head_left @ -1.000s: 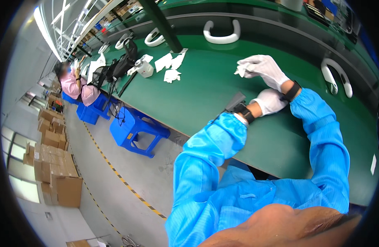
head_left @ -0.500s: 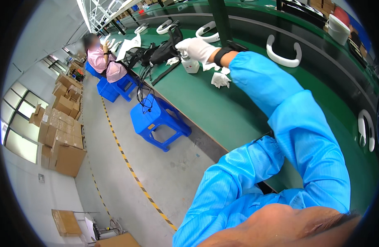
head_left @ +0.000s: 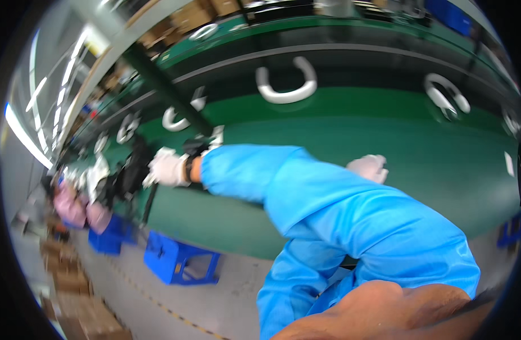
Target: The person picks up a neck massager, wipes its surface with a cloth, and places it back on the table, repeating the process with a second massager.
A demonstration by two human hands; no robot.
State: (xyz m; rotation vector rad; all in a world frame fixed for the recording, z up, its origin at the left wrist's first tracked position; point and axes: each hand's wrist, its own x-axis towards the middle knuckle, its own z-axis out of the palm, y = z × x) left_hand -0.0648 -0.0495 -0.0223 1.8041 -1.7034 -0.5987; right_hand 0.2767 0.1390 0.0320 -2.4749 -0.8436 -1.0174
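Observation:
My right arm, in a blue sleeve, stretches across to the left. Its white-gloved right hand (head_left: 168, 168), with a dark band at the wrist, is over the table beside a black bag (head_left: 134, 170). Blur hides its fingers, and no bottle can be made out under it. A thin black strip (head_left: 150, 201) lies just below that hand. From behind the right sleeve shows my gloved left hand (head_left: 369, 168), its fingers curled over the green table (head_left: 441, 164). What it holds, if anything, is hidden.
White U-shaped parts (head_left: 288, 93) stand along the far side, with a green post (head_left: 167, 90) on the left. A blue stool (head_left: 178, 258) is below the near edge. A person in pink (head_left: 70, 204) sits farther left, by cardboard boxes (head_left: 82, 311).
The view has swung to the right, so the scene sits farther left. My left hand now shows past the right sleeve. The white bottle seen at my right hand no longer shows.

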